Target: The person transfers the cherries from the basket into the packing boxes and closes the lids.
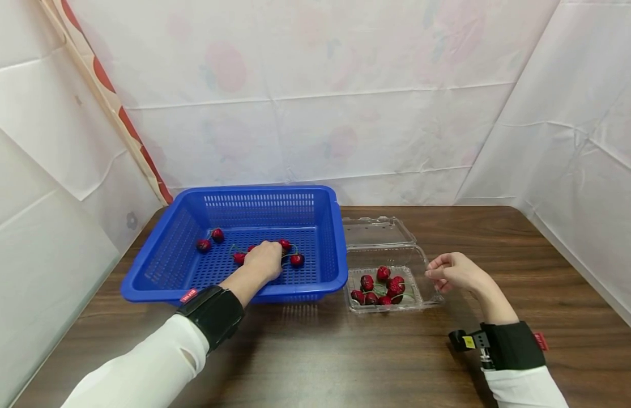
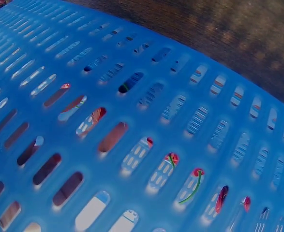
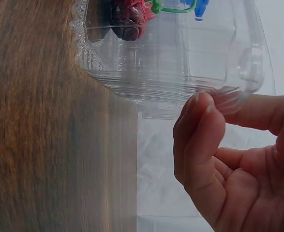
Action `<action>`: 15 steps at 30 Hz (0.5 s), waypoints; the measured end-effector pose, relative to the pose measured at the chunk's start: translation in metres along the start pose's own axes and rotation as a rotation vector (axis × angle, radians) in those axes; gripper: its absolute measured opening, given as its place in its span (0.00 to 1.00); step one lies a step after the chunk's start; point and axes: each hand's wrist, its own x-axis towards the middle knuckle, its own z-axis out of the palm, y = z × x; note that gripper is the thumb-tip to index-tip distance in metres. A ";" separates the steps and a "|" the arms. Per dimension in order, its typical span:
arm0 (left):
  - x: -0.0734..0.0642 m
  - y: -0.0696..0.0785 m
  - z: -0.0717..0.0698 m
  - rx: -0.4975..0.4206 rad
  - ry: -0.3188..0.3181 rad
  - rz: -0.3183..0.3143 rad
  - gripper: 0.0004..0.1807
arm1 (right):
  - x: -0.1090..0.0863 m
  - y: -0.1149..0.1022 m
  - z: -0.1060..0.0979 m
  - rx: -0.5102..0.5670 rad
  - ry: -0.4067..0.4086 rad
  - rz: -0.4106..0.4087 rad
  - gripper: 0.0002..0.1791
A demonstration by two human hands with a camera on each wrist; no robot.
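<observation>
My left hand (image 1: 265,259) reaches down into a blue plastic basket (image 1: 341,266), among red cherries (image 1: 297,260) with green stems. Its fingertips are hidden below the back of the hand, so I cannot tell whether they hold a cherry. The left wrist view looks through the slotted basket wall (image 2: 146,108), with bits of cherry and skin behind the slots. On the right, a hinged clear plastic box (image 1: 417,289) stands with its lid tipped back and several cherries (image 1: 395,287) inside. My right hand (image 3: 224,159) pinches the box's side rim between thumb and fingers.
Two more cherries (image 1: 210,239) lie toward the left in the basket. The open lid (image 1: 379,232) leans behind the box, close to the basket's right wall. Everything stands on a dark wooden table (image 1: 315,362), with pale sheeting (image 1: 315,141) hung at the back and sides.
</observation>
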 end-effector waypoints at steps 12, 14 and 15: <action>0.011 -0.002 0.009 -0.002 -0.007 0.002 0.13 | -0.001 -0.001 0.000 0.002 -0.002 -0.003 0.10; 0.010 -0.002 0.008 -0.006 -0.009 0.011 0.13 | -0.001 -0.001 0.000 0.001 -0.002 -0.005 0.10; 0.008 -0.002 0.007 -0.008 -0.006 0.018 0.13 | -0.001 -0.001 0.000 0.002 -0.003 -0.005 0.10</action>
